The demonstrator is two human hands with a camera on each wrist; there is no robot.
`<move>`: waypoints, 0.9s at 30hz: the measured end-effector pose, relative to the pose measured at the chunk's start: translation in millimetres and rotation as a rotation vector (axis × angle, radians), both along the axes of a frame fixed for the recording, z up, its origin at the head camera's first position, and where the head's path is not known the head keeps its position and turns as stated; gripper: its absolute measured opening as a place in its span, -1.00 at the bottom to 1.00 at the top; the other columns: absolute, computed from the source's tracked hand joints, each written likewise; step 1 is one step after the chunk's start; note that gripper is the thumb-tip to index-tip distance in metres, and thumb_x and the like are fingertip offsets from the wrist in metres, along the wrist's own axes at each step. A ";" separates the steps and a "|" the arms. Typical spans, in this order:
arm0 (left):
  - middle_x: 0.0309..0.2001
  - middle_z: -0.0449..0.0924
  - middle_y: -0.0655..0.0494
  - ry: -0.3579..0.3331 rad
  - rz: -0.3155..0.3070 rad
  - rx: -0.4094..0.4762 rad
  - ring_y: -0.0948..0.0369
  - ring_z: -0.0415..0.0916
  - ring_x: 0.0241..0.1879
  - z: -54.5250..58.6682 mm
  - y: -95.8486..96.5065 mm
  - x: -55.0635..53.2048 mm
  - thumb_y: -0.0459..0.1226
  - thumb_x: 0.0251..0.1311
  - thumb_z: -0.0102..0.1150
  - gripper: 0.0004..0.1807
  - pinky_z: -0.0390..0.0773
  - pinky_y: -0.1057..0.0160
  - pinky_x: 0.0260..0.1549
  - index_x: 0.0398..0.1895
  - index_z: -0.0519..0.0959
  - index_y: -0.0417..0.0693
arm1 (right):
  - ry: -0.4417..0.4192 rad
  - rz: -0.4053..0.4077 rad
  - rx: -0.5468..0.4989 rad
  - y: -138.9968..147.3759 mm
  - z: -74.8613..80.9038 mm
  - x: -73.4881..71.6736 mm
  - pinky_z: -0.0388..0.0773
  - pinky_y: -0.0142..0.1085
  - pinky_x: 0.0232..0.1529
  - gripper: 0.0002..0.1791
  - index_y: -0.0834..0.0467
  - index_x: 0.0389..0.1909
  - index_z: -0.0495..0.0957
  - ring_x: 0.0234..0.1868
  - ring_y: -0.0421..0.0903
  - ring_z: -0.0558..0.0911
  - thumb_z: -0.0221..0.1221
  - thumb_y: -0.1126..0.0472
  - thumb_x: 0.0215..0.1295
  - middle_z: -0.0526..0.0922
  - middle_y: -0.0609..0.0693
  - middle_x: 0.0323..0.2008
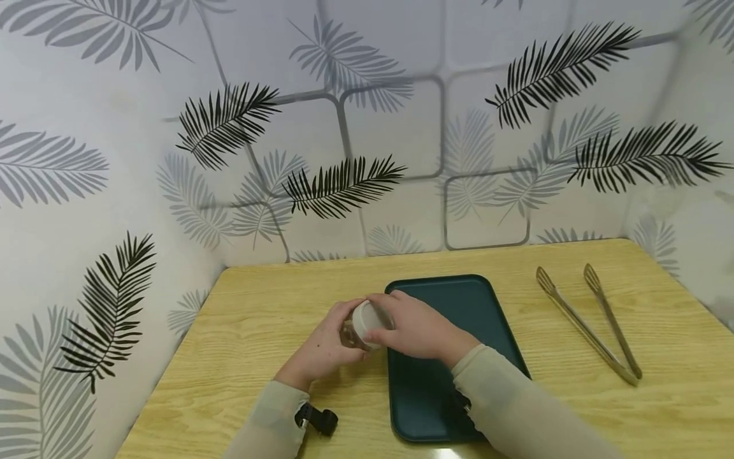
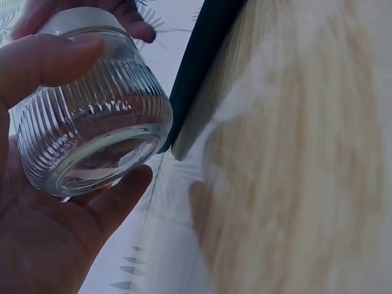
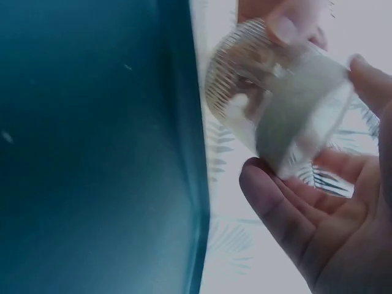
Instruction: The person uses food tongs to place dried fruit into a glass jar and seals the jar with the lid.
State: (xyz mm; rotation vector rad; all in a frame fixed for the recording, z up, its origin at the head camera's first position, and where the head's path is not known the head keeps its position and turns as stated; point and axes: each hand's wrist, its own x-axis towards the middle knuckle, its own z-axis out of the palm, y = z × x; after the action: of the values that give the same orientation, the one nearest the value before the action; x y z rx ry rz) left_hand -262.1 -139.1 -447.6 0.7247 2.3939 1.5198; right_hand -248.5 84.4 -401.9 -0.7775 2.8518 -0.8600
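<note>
A ribbed clear glass jar [image 2: 98,122] with a white lid [image 1: 367,322] is held tilted above the wooden table, beside the left edge of the dark green tray [image 1: 476,306]. My left hand [image 1: 321,347] grips the glass body, its thumb on one side and its fingers around the other. On the lid, the fingers and thumb of my right hand [image 1: 415,325] hold the rim from opposite sides. Through the glass, the left wrist view shows the thick round base of the jar. The lid covers the jar's mouth in the right wrist view, partly blurred.
Metal tongs [image 1: 585,327] lie spread on the right side of the wooden table [image 1: 258,306]. The tray lies under my right forearm. Behind the table rises a wall [image 1: 395,140] with a leaf pattern, which also runs along the left.
</note>
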 end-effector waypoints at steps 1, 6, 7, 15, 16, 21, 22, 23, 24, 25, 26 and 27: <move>0.33 0.23 0.10 0.003 0.002 -0.002 0.07 0.35 0.09 -0.1 0.2 0.2 -0.38 -0.02 0.49 0.02 0.51 0.05 -0.02 0.54 0.22 0.23 | -0.001 -0.022 0.002 -1.1 -1.0 0.2 0.54 -0.19 -0.19 -0.21 -0.01 0.48 0.35 -0.14 -0.14 0.54 0.20 -0.30 0.34 0.53 0.00 0.10; 0.35 0.23 0.11 -0.010 -0.014 -0.005 0.07 0.36 0.12 2.2 -0.6 1.6 -0.34 0.02 0.47 -0.01 0.50 0.04 0.03 0.54 0.20 0.26 | 0.000 0.009 0.027 0.7 -0.6 0.6 0.55 -0.17 -0.13 -0.11 -0.09 0.55 0.23 -0.04 -0.12 0.54 0.21 -0.37 0.29 0.42 0.00 0.26; 0.34 0.24 0.11 -0.016 -0.020 -0.004 0.07 0.36 0.13 2.3 -1.3 1.6 -0.32 0.03 0.46 -0.01 0.49 0.04 0.04 0.54 0.19 0.26 | 0.005 0.044 0.027 2.1 0.1 0.6 0.55 -0.16 -0.08 -0.10 -0.14 0.57 0.19 0.04 -0.11 0.52 0.25 -0.33 0.28 0.36 -0.01 0.33; 0.31 0.26 0.09 -0.022 -0.031 -0.015 0.05 0.40 0.12 0.8 -2.7 0.0 -0.30 0.06 0.47 -0.04 0.53 0.07 0.02 0.53 0.19 0.21 | 0.030 0.086 0.009 -2.6 2.2 2.6 0.56 -0.18 -0.11 -0.21 -0.12 0.54 0.25 -0.04 -0.12 0.55 0.27 -0.18 0.35 0.43 -0.01 0.23; 0.32 0.24 0.08 -0.011 -0.019 -0.022 0.05 0.39 0.11 0.9 -1.8 0.0 -0.31 0.05 0.47 -0.04 0.52 0.08 0.02 0.53 0.20 0.21 | 0.033 0.045 0.018 -4.8 1.6 2.5 0.55 -0.20 -0.16 -0.21 -0.09 0.53 0.28 -0.12 -0.14 0.55 0.24 -0.24 0.35 0.47 -0.01 0.16; 0.32 0.21 0.06 0.027 0.030 -0.035 0.04 0.34 0.13 3.3 1.2 0.8 -0.33 0.00 0.51 -0.06 0.45 -0.03 0.10 0.48 0.26 0.17 | 0.037 -0.104 0.040 -14.7 2.9 2.9 0.54 -0.21 -0.30 -0.14 -0.01 0.46 0.38 -0.32 -0.12 0.52 0.17 -0.42 0.27 0.51 0.02 -0.05; 0.32 0.22 0.06 0.029 0.034 -0.037 0.05 0.33 0.14 3.7 0.8 0.9 -0.32 0.00 0.52 -0.06 0.43 -0.05 0.13 0.48 0.26 0.17 | 0.037 -0.108 0.042 -15.5 3.6 2.8 0.54 -0.20 -0.30 -0.14 -0.01 0.45 0.38 -0.33 -0.11 0.52 0.18 -0.42 0.27 0.51 0.03 -0.05; 0.32 0.24 0.07 0.029 0.037 -0.042 0.05 0.33 0.15 3.9 0.1 0.9 -0.30 0.00 0.53 -0.06 0.40 -0.06 0.15 0.47 0.27 0.18 | 0.037 -0.108 0.046 -16.1 4.4 3.1 0.55 -0.18 -0.29 -0.14 -0.02 0.46 0.37 -0.32 -0.11 0.53 0.18 -0.43 0.26 0.51 0.03 -0.03; 0.32 0.25 0.08 0.025 0.036 -0.042 0.05 0.33 0.16 4.2 -0.8 1.1 -0.29 0.00 0.53 -0.06 0.39 -0.08 0.16 0.47 0.27 0.18 | 0.034 -0.100 0.048 -15.9 4.4 2.9 0.55 -0.18 -0.28 -0.13 -0.02 0.47 0.36 -0.31 -0.10 0.53 0.19 -0.42 0.25 0.51 0.04 -0.02; 0.32 0.27 0.09 0.014 0.035 -0.037 0.06 0.34 0.18 4.3 -2.0 1.3 -0.27 0.01 0.53 -0.07 0.39 -0.09 0.17 0.48 0.26 0.18 | 0.033 -0.089 0.053 -15.5 4.1 2.8 0.55 -0.18 -0.28 -0.11 -0.03 0.49 0.34 -0.30 -0.10 0.53 0.21 -0.41 0.25 0.50 0.04 0.00; 0.32 0.28 0.10 0.004 0.033 -0.033 0.06 0.34 0.19 4.4 -3.3 1.3 -0.26 0.02 0.53 -0.07 0.38 -0.10 0.19 0.48 0.26 0.19 | 0.030 -0.077 0.055 -14.8 3.9 2.8 0.56 -0.18 -0.26 -0.10 -0.04 0.50 0.32 -0.27 -0.10 0.54 0.23 -0.40 0.24 0.49 0.04 0.02; 0.33 0.29 0.10 -0.005 0.030 -0.029 0.07 0.35 0.21 4.3 -4.8 1.2 -0.24 0.03 0.53 -0.07 0.37 -0.11 0.20 0.48 0.26 0.19 | 0.029 -0.066 0.057 -14.2 3.5 2.9 0.56 -0.18 -0.26 -0.09 -0.05 0.51 0.30 -0.26 -0.11 0.53 0.24 -0.39 0.23 0.49 0.04 0.04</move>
State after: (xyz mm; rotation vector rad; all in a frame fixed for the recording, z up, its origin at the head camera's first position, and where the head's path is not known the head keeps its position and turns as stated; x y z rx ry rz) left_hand -260.9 -143.9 -443.3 0.6807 2.4286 1.4929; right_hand -245.6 70.2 -398.3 -0.6995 2.9279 -0.7775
